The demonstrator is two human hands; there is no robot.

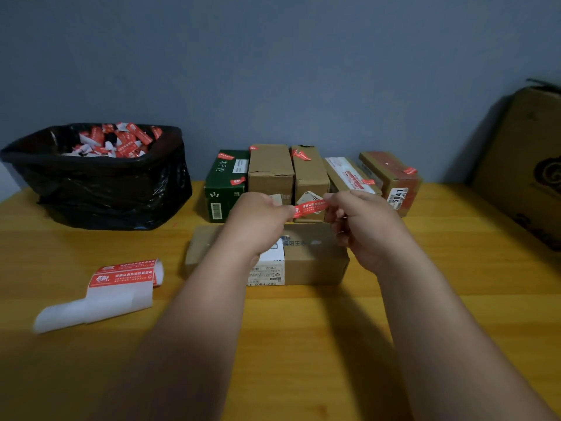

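A red sticker [310, 207] with white print is stretched between my two hands, above a brown cardboard box [315, 259] that lies on the wooden table. My left hand [258, 221] pinches the sticker's left end and my right hand [361, 220] pinches its right end. The box carries a white shipping label [268, 268], partly hidden by my left wrist. To the left lies a strip of sticker backing paper [115, 290] with two red stickers on it.
A row of several boxes stands against the wall: a green box [226, 185], brown boxes [270, 171], and a numbered box [394, 180], most with red stickers. A black-lined bin [100, 183] holds sticker scraps. A large carton [528, 165] leans at right.
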